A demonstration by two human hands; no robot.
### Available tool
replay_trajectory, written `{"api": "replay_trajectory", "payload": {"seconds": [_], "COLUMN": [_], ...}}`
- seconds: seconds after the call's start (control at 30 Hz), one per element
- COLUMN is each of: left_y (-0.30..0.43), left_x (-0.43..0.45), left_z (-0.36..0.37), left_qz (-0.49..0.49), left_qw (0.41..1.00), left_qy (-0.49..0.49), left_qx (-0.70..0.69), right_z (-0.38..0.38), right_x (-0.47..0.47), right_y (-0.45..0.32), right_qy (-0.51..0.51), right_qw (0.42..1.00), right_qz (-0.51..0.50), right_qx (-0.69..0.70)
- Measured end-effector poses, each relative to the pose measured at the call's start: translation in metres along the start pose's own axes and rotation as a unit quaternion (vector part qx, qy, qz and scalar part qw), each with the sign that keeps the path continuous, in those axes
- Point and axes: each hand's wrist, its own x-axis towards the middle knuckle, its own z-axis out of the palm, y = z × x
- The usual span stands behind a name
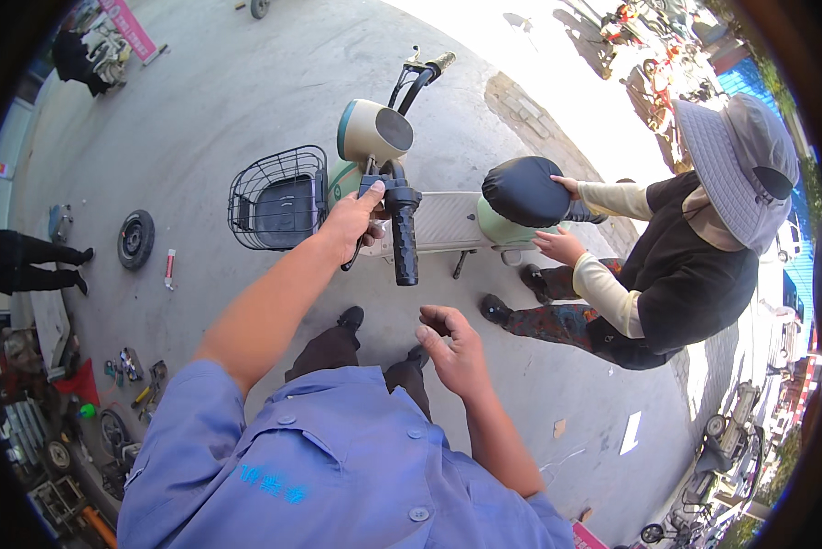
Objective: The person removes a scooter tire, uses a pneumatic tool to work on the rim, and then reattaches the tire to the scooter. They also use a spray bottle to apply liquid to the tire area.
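Note:
An electric scooter with a cream and pale green body stands before me, its footboard running to the right. My left hand is at the near side of the handlebar, its thumb on the switch housing and its fingers by the brake lever. The black rubber grip points towards me. My right hand is in the air in front of my body, fingers bent and apart, holding nothing. A black wire basket is fixed at the scooter's front, left of the round headlamp unit.
A person in a wide-brimmed hat stands at the right, one hand on the black-covered seat. A small wheel and a tube lie on the floor at the left. Tools and parts crowd the lower left. Another person's legs show at far left.

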Motion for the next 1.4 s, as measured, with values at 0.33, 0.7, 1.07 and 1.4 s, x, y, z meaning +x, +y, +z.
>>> {"api": "replay_trajectory", "payload": {"seconds": [0.33, 0.7, 1.07, 1.4], "left_y": [-0.020, -0.010, -0.030, -0.031], "left_x": [-0.013, -0.033, -0.041, -0.050], "left_z": [0.015, 0.074, 0.109, 0.134], "left_qz": [0.176, 0.142, 0.094, -0.017], "left_qw": [0.919, 0.787, 0.732, 0.689], "left_qy": [0.241, 0.291, 0.407, 0.526], "left_qx": [0.257, 0.525, 0.538, 0.499], "right_z": [0.041, -0.012, -0.319, -0.416], "right_x": [0.109, 0.113, 0.336, 0.471], "right_y": [0.030, 0.038, 0.330, 0.385], "right_qy": [-0.174, -0.327, 0.282, 0.165], "right_qw": [0.976, 0.938, 0.928, 0.968], "right_qz": [0.080, 0.034, 0.050, 0.187], "right_qx": [0.106, 0.107, -0.237, 0.041]}}
